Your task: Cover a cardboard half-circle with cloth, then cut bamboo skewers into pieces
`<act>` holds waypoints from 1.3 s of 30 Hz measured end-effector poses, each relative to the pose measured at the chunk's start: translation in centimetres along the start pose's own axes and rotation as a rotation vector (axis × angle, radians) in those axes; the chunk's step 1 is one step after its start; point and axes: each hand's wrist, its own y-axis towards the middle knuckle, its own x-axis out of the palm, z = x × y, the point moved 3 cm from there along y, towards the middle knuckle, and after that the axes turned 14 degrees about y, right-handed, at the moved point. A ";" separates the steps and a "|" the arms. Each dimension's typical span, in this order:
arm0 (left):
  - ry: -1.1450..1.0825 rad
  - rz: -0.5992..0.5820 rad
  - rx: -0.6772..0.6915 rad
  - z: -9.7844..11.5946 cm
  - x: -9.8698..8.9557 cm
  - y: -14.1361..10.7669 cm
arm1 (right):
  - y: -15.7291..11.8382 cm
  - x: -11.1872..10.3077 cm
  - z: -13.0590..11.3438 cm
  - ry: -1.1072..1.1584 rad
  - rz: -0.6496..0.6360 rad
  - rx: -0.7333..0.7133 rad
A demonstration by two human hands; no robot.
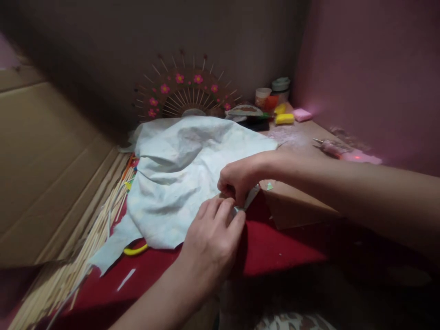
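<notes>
A pale blue-white cloth [172,183] lies wrinkled over the middle of the red surface [275,243]. At its lower right edge my two hands meet. My left hand [215,229] rests on that edge, fingers bent and pressed together on the cloth. Just above it my right hand [239,178] is closed, its fingers curled down and pinching the cloth's edge. The fingertips of both hands are partly hidden.
Thin wooden sticks [99,220] lie at the left beside cardboard [44,169]. A yellow handle [135,250] shows under the cloth. Behind stand a flowered fan [189,85] and cups [263,96]. A pink glue gun [343,151] and brown board [292,206] lie right.
</notes>
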 end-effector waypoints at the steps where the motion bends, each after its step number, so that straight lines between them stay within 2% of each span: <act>1: 0.055 -0.020 0.022 0.3 0.2 -0.1 | 0.1 0.0 0.0 -0.004 0.000 0.006; 7: 0.303 -0.122 0.104 1.4 0.6 0.4 | 1.1 -0.2 0.0 -0.006 -0.047 0.082; 12: 0.310 -0.229 0.126 1.6 0.6 0.9 | 1.5 -0.4 -0.3 0.027 -0.096 0.147; 14: 0.202 -0.239 0.078 1.1 0.6 0.9 | 1.5 -0.5 -0.3 0.030 -0.100 0.139; 20: -0.077 -0.234 -0.206 -1.4 1.3 1.1 | 1.3 -0.4 -0.3 0.027 -0.076 0.099; 23: -0.226 -0.278 -0.290 -2.4 1.9 1.4 | 1.1 -0.3 -0.4 0.021 -0.071 0.086; 27: -0.241 -0.344 -0.412 -3.7 3.0 1.7 | 1.2 -0.2 -0.2 -0.002 -0.046 0.093; 33: -0.292 -0.378 -0.473 -4.6 4.0 2.3 | 0.8 -0.3 -0.2 0.012 0.038 0.080; 35: -0.292 -0.392 -0.457 -4.6 4.1 2.4 | -0.5 -0.4 -0.7 -0.007 0.123 0.058; 36: -0.282 -0.395 -0.436 -4.5 4.1 2.5 | -1.5 -0.3 -1.1 -0.010 0.201 0.041; 37: -0.262 -0.395 -0.412 -4.5 4.1 2.5 | -2.7 -0.2 -1.5 -0.015 0.331 0.011; 39: -0.217 -0.393 -0.366 -4.3 4.2 2.5 | -6.0 -0.1 -2.1 0.145 0.883 -0.084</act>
